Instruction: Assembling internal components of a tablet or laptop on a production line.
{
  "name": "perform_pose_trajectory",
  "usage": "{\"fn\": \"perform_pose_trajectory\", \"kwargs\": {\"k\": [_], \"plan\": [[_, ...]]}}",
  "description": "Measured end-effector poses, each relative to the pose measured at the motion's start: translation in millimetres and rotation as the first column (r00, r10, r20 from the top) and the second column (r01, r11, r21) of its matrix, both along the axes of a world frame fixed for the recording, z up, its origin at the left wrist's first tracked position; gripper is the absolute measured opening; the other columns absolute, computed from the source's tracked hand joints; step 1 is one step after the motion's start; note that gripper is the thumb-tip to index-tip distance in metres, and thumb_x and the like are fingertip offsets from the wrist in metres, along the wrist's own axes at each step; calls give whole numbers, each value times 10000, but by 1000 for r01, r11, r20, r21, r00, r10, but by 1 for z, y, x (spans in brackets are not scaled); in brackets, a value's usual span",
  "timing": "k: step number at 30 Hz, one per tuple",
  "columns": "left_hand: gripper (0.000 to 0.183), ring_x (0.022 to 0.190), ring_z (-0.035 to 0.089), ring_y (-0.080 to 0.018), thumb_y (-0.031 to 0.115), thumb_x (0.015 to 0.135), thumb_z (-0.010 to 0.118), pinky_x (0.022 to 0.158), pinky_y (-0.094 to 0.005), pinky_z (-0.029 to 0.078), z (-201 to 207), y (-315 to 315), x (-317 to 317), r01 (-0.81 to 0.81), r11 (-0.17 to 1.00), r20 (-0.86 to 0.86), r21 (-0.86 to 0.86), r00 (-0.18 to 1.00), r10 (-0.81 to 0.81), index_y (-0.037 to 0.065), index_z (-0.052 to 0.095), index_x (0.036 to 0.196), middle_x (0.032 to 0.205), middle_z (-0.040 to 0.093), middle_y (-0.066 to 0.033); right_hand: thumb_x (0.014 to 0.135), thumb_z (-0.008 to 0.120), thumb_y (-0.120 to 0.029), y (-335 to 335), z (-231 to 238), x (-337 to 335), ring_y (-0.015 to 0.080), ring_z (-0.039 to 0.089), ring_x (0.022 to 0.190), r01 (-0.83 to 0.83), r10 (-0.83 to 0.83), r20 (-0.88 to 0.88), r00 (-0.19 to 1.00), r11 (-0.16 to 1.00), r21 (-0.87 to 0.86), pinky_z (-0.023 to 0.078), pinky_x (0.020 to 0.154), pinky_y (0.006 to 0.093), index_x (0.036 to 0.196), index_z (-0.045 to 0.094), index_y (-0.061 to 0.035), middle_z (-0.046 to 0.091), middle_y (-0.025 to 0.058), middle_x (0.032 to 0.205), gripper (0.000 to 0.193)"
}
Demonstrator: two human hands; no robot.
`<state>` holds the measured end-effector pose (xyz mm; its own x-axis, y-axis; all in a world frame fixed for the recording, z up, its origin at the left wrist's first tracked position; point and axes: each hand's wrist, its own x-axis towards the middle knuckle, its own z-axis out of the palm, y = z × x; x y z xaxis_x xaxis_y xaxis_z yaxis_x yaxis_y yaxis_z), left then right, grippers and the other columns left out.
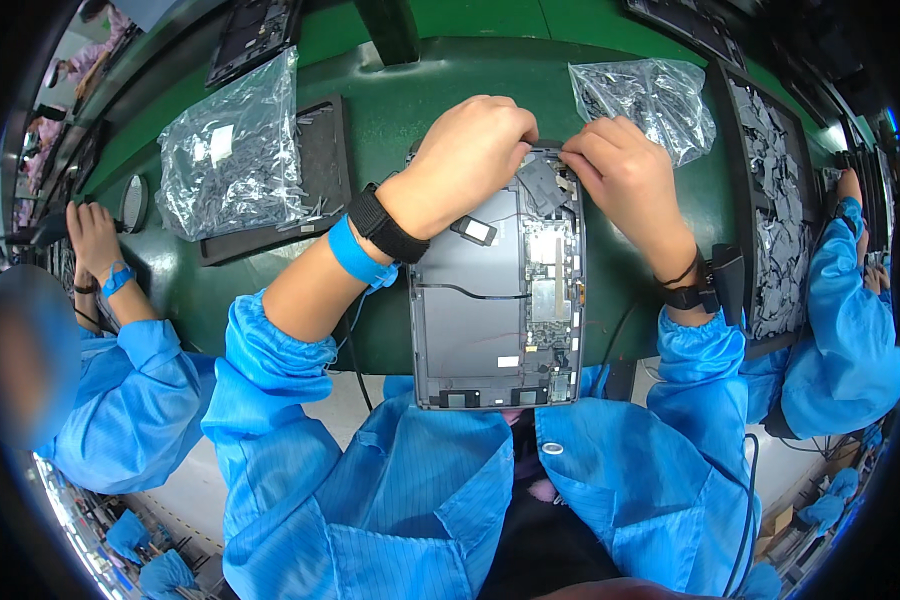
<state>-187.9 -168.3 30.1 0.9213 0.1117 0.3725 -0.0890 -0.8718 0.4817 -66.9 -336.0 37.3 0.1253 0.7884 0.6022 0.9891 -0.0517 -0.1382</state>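
Observation:
An opened tablet housing (460, 345) lies lengthwise before me, its near end at the table's front edge. Inside it, along the right side, runs a circuit board (545, 300); a black cable (470, 292) crosses the middle. My left hand (478, 150) is over the far end, fingers curled and pinched together. Opposite it, my right hand (620, 170) pinches at the far right corner. Whatever sits in either pinch is hidden or too small to name. Between the hands lies a dark grey flat piece (542, 188). A small black part with a white label (474, 231) rests in the housing.
A clear bag of small grey parts (230, 160) lies on a black tray (325, 150) at left. Another clear bag (650, 105) is at far right, near a tray of dark pieces (775, 200). Co-workers' blue sleeves (135, 400) flank me. The table (390, 100) is green.

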Motion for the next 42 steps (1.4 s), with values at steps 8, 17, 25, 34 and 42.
{"fn": "perform_pose_trajectory", "kwargs": {"k": [8, 17, 25, 34, 42], "plan": [[98, 827, 633, -325, 90, 787, 649, 739, -425, 509, -3, -6, 13, 15, 994, -48, 109, 999, -10, 11, 698, 818, 812, 645, -135, 727, 718, -110, 5, -7, 1, 239, 576, 786, 53, -50, 29, 998, 988, -144, 487, 621, 359, 754, 588, -71, 547, 52, 777, 139], [88, 817, 609, -330, 97, 782, 663, 734, -431, 503, -7, -10, 13, -6, 981, -8, 194, 1000, 8, 9, 663, 773, 766, 601, -139, 765, 687, -114, 12, -3, 16, 281, 615, 764, -50, 35, -62, 997, 965, -259, 524, 658, 393, 778, 601, -56, 565, 87, 759, 105], [87, 817, 604, -327, 95, 791, 656, 741, -428, 501, -7, -13, 12, 4, 976, -28, 219, 1000, 2, 9, 664, 796, 770, 599, -138, 718, 642, -80, 7, -2, 11, 254, 621, 775, -30, 53, 83, 995, 966, -258, 534, 649, 367, 772, 593, -59, 569, 71, 766, 76], [75, 823, 607, -323, 88, 797, 648, 742, -425, 502, -8, -11, 12, 12, 983, 20, 182, 1000, -16, 27, 675, 832, 788, 610, -125, 726, 609, -58, 5, -2, 14, 257, 618, 777, -76, 93, 56, 994, 963, -258, 533, 646, 370, 756, 594, -63, 573, 73, 765, 33], [87, 811, 614, -318, 106, 798, 651, 734, -424, 505, -3, -9, 16, 48, 977, -30, 207, 999, -43, 25, 672, 821, 786, 614, -120, 731, 611, -75, 3, -2, 12, 256, 621, 782, -37, 58, 75, 995, 965, -258, 530, 643, 374, 751, 592, -63, 574, 73, 758, 30]]}}
